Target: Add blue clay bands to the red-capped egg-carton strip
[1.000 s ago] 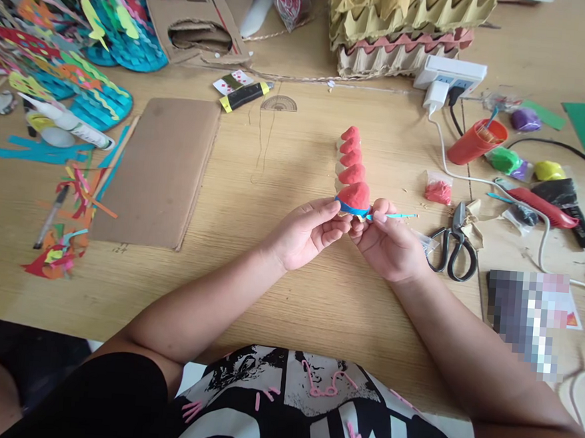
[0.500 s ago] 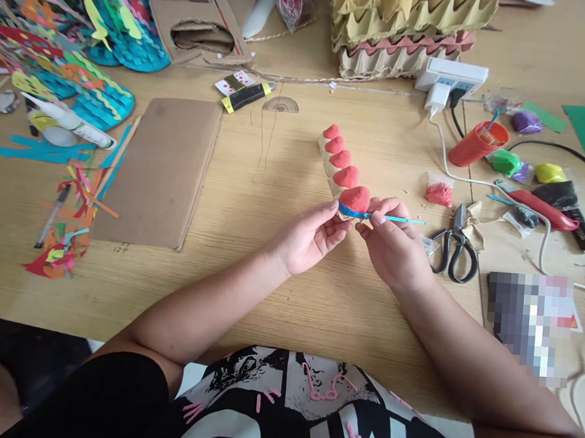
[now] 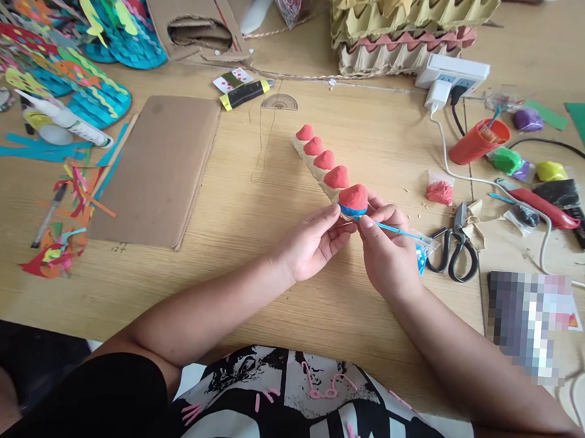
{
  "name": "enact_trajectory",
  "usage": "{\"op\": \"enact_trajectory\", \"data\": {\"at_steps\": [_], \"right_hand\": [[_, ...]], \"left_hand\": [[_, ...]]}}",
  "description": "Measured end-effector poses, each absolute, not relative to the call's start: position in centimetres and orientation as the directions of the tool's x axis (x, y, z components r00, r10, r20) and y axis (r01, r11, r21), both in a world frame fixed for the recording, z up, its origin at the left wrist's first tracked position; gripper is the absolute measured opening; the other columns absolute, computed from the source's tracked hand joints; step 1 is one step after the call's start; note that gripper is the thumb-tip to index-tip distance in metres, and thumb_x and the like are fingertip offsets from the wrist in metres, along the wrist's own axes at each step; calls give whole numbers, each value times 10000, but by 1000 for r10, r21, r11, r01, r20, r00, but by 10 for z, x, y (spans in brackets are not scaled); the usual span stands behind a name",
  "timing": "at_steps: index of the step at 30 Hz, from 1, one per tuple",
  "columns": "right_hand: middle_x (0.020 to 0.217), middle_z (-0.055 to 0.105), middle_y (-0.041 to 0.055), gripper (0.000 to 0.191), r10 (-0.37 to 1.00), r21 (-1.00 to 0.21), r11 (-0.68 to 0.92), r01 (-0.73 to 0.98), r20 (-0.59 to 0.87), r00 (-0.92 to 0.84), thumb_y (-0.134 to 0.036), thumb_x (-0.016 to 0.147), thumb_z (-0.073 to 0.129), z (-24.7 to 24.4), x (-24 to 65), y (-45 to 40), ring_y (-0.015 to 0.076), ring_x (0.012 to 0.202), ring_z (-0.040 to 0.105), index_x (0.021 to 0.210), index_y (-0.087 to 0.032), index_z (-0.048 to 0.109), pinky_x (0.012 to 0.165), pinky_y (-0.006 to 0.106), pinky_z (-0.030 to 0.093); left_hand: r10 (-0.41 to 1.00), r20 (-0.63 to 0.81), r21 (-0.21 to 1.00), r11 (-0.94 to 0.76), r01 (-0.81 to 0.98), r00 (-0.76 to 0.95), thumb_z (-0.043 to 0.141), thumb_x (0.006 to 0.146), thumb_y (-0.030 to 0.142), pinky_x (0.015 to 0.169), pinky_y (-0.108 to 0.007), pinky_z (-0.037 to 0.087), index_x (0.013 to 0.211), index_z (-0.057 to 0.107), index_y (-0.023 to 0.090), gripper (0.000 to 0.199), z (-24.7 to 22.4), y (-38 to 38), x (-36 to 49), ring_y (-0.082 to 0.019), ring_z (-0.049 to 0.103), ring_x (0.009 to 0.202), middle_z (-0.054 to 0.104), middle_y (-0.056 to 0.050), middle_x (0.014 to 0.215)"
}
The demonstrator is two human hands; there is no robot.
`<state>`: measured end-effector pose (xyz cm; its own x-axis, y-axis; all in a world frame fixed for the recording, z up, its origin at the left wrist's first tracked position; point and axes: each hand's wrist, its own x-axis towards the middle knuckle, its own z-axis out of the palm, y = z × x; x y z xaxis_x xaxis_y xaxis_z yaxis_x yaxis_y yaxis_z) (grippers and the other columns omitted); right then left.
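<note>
A strip of egg carton (image 3: 327,188) with several bumps coated in red clay (image 3: 325,159) slants away from me. Its near bump has a band of blue clay (image 3: 352,210) along the lower edge. My left hand (image 3: 310,240) grips the near end, thumb against the side of that bump. In my right hand (image 3: 389,250) a thin blue modelling tool (image 3: 396,231) is pinched, its tip at the blue band. Some right-hand fingers reach behind the near bump. Partly hidden beside the right hand lies a bag of blue clay (image 3: 420,258).
Scissors (image 3: 455,247), a bag of red clay (image 3: 439,188) and a red cup (image 3: 479,143) are on the right. A cardboard sheet (image 3: 153,169) and paper scraps (image 3: 60,243) lie left. Egg trays (image 3: 404,53) and a power strip (image 3: 454,73) stand at the back.
The carton strip's far end has swung left. The tool has tilted, its tip now lower on the blue band. More of the blue clay bag shows beside my right hand.
</note>
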<state>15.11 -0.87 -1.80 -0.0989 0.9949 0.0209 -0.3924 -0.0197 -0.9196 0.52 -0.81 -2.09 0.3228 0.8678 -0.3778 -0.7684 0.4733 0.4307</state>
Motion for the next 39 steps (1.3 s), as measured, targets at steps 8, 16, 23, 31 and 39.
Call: {"op": "enact_trajectory", "data": {"at_steps": [8,16,23,31,39], "right_hand": [[1393,721,5,276,995,-924,2,-382,40,-92,-331,872,853,-24,151,-4,258,1378,646,801,-275,592,1197,509,512],[1310,738,15,305,994,-936,18,-351,55,-95,-371,864,856,-25,150,-2,255,1272,705,803,-279,572,1156,517,543],[1282,737,31,313,994,-951,52,-304,77,-72,-411,886,831,-29,151,-2,249,1234,717,802,-277,561,1120,518,571],[1274,723,33,308,995,-948,50,-315,73,-63,-374,866,862,-29,152,-2,235,1201,716,792,-262,585,1112,488,570],[965,642,4,318,975,-973,220,-66,218,37,-471,824,897,-30,161,3,175,932,648,821,-264,656,882,370,578]], "left_hand": [[862,-373,418,486,-767,343,751,975,278,781,-136,605,1069,801,157,162,-27,-9,6,-77,770,880,815,-25,1003],[862,-373,453,492,-743,343,782,950,321,783,-160,597,1049,805,163,188,-29,-8,6,-93,765,883,809,-37,978],[868,-358,466,485,-740,344,795,939,322,788,-164,596,987,810,176,155,-27,-9,7,-90,760,875,814,-29,977],[864,-374,482,492,-725,338,789,942,322,810,-190,578,960,795,176,147,-26,-8,6,-94,747,855,802,-26,942],[870,-398,486,468,-738,290,797,935,333,811,-174,585,989,797,167,174,-25,-5,4,-81,752,855,805,-19,958]]}}
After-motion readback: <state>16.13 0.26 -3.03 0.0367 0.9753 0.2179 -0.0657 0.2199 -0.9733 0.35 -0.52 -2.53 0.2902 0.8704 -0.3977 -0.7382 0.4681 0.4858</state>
